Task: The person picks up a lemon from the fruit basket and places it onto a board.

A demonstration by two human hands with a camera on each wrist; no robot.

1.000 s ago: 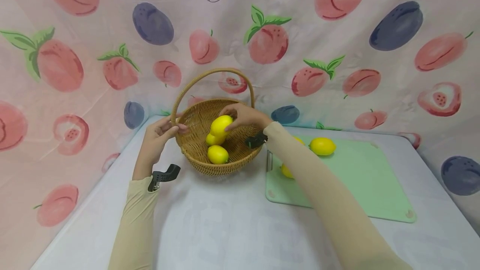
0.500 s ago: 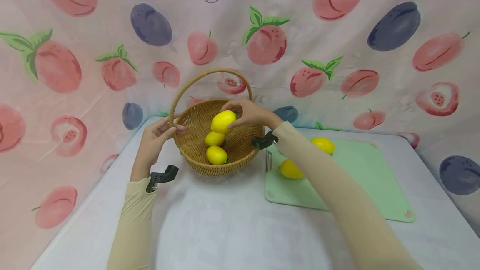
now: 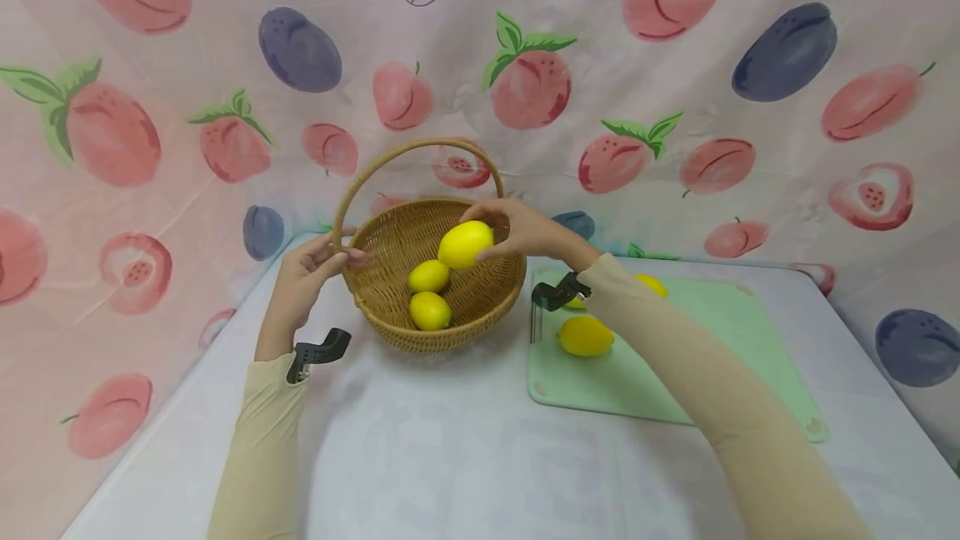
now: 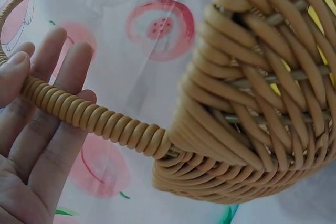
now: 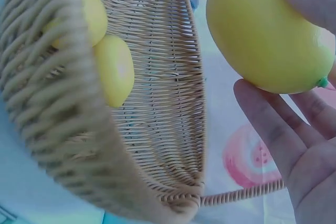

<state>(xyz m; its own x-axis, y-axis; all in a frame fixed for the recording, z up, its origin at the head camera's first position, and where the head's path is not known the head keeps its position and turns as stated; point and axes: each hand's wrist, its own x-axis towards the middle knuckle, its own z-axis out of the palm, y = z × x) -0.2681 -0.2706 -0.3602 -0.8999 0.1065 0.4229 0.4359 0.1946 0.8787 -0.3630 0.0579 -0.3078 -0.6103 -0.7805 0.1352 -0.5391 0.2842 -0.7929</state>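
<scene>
A brown wicker basket [image 3: 480, 298] with an arched handle [image 3: 420, 144] stands towards the back of the table. Two yellow lemons, a farther lemon [image 3: 428, 277] and a nearer lemon [image 3: 431, 312], lie inside it. At the handle's left base, my left hand [image 3: 303, 273] has its thumb on one side and fingers behind; the left wrist view shows the coiled handle [image 4: 89, 114] between them. My right hand [image 3: 525, 230] pinches another lemon [image 3: 466, 245] between thumb and fingertips, raised over the basket's right half. The right wrist view shows this lemon's [image 5: 268, 30] green tip near the palm.
Right of the basket lies a light green cutting board [image 3: 720, 357]. On it are a lemon in front [image 3: 586, 336] and two more, partly hidden by my right wrist and sleeve. A fruit-print cloth [image 3: 480, 48] hangs behind the white table [image 3: 420, 448].
My right hand has moved to the right with the lemon, away from the two lemons in the basket. The left hand stays at the handle, and the basket has hardly shifted.
</scene>
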